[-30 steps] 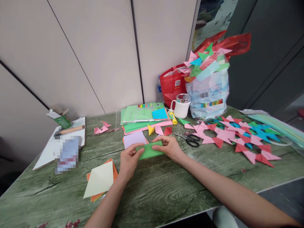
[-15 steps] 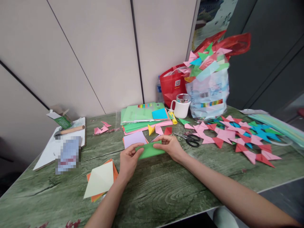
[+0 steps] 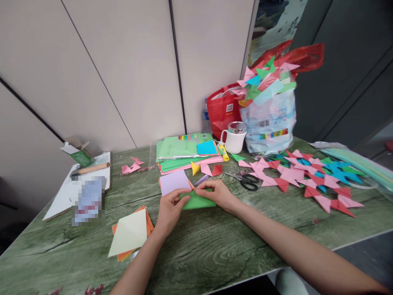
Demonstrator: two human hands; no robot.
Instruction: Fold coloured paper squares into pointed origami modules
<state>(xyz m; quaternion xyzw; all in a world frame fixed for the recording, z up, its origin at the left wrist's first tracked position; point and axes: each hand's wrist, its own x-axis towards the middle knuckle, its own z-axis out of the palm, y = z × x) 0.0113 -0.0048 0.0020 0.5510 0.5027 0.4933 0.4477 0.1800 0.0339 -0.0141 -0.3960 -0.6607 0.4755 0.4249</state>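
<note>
A folded green sheet of paper (image 3: 200,202) is held between my two hands near the middle of the table. My left hand (image 3: 170,207) pinches its left end between thumb and fingers. Along its upper edge, my right hand (image 3: 217,194) grips with thumb and fingertips close to the left hand's. Just beyond the hands lies a stack of small sheets with a lilac one (image 3: 175,182) on top. Small folded pieces in yellow (image 3: 195,168), pink and red (image 3: 217,169) rest behind, and a lilac folded piece (image 3: 202,180) sits beside the right fingers.
Black-handled scissors (image 3: 247,181) lie right of the hands, before joined pink and red folded pieces (image 3: 290,174). A white mug (image 3: 235,139), a red bag (image 3: 221,110) and a full plastic bag (image 3: 270,119) stand behind. Cream and orange sheets (image 3: 130,231) lie front left.
My right hand has slid left along the green paper's upper edge, toward my left hand. The paper has shifted slightly nearer and to the right.
</note>
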